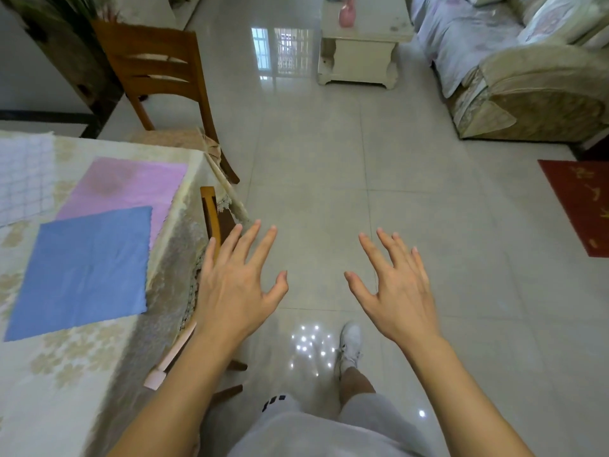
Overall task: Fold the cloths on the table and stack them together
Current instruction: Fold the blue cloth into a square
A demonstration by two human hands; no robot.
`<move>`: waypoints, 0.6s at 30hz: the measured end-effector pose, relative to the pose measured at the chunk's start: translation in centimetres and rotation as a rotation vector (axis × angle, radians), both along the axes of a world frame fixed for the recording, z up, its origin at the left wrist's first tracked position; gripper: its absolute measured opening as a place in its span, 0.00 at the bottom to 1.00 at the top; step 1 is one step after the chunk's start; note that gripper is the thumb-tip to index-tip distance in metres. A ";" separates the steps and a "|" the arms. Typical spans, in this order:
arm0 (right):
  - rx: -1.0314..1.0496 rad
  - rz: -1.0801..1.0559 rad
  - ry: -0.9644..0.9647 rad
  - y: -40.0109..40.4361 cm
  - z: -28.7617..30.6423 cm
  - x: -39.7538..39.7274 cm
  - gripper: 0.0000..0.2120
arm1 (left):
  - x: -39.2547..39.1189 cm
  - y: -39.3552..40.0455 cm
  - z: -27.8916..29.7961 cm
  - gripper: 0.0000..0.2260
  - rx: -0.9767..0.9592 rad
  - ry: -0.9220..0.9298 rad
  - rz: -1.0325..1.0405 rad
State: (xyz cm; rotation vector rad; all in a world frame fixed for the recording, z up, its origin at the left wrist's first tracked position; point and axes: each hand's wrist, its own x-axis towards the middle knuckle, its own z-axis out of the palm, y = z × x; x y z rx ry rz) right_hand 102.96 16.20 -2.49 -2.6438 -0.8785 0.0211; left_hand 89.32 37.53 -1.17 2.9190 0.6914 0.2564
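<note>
Both your left hand [235,285] and right hand [397,288] are spread wide, holding nothing, over the floor. Your blue cloth [82,272] lies flat on the table [82,374] to your left, nearest your left hand, maybe overlapping the pink cloth [125,186].

Left of my hands I see a plain blue cloth [82,268], a pink cloth [128,186] beyond it, and a white checked cloth [24,176], all on a table [82,367] covered in cream with beige flowers. Ahead, the floor [329,192] is glossy pale grey tile; far right, a red mat [580,206] bears gold marks.
</note>
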 end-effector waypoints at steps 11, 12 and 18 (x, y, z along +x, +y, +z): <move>0.029 0.108 0.027 2.2 -0.1 15.7 0.33 | 13.8 -0.3 -0.1 0.31 -0.004 0.019 0.150; 0.028 0.118 0.032 2.2 0.0 17.3 0.33 | 15.3 -0.4 0.0 0.31 -0.008 0.029 0.163; 0.040 0.170 0.049 2.8 0.1 25.9 0.32 | 22.5 -0.7 0.4 0.31 -0.015 0.022 0.222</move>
